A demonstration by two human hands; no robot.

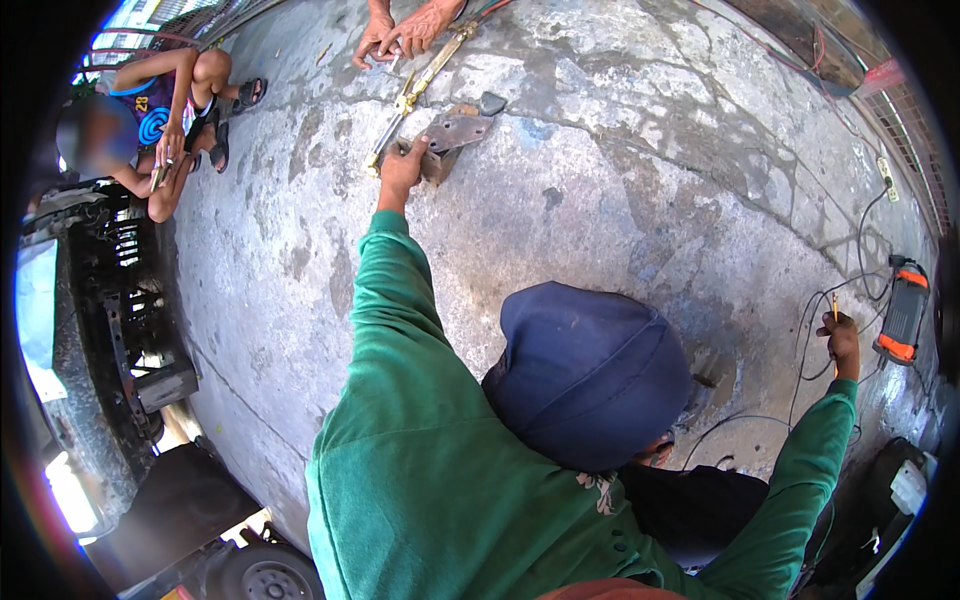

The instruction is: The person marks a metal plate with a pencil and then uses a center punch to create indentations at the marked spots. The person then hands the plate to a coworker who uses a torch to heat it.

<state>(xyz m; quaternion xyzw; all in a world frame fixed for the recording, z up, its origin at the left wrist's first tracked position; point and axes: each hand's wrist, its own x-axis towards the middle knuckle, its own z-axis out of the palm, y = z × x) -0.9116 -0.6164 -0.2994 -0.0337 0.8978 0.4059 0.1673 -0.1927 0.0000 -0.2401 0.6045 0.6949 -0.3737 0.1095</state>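
Observation:
My left hand (400, 172), at the end of a green sleeve, reaches far forward and grips the near end of a dark metal plate (462, 131) with holes in it. Under the plate is a rusty metal piece (437, 168), partly hidden. Just left of my fingers, a brass and silver cutting torch (412, 94) lies on the concrete. Out to the right, my right hand (843, 340) is closed around a thin yellow pencil (835, 305), held upright.
Another person's hands (408, 32) are beside the torch. At left a person squats, holding a phone-like object (160, 176). A black-and-orange device (903, 312) and cables lie at right, below a socket strip (887, 178). Vehicle parts and a wheel (268, 578) line the left.

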